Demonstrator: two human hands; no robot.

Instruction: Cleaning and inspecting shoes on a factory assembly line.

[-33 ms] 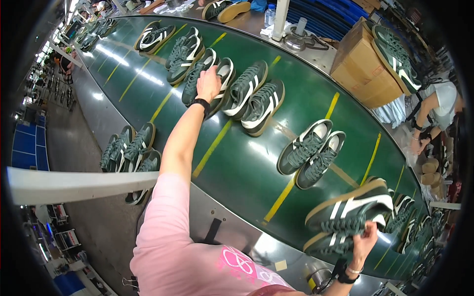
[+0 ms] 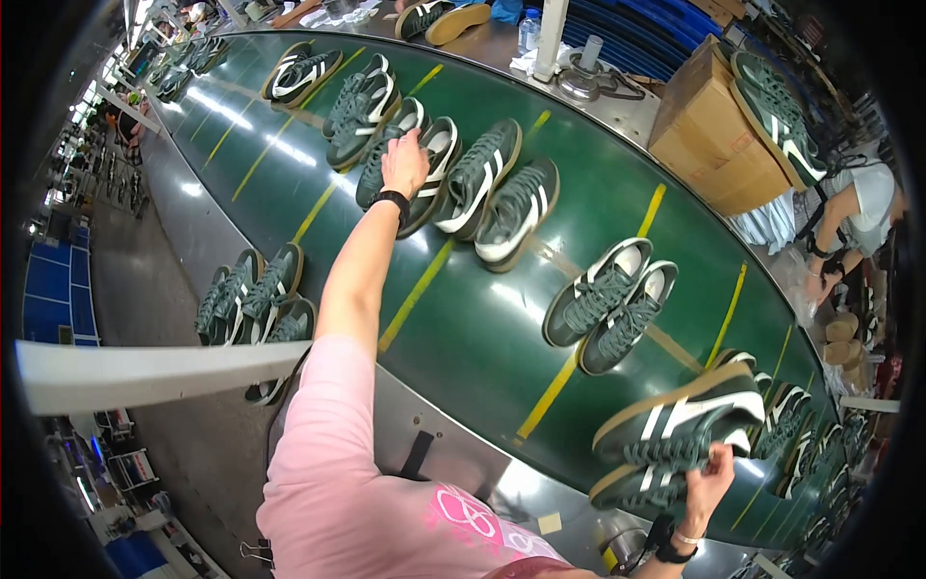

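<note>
On the green conveyor belt, at upper middle, my left hand closes over the inner collars of a pair of dark green sneakers with white stripes. Its fingertips are partly hidden between the two shoes. At lower right, my right hand grips another such pair of sneakers by the collars. Those shoes are turned on their sides, one over the other, with tan soles showing. Between my hands are two more pairs: near sneakers and farther sneakers.
More sneakers stand farther up the belt, others at far right. Several shoes sit beyond the belt's left edge. A cardboard box with a shoe leaning on it stands across, near another person's hands. A white bar juts in from left.
The pair in my right hand has tilted and shifted slightly left. My left hand stays at the same shoes. The view has moved a little.
</note>
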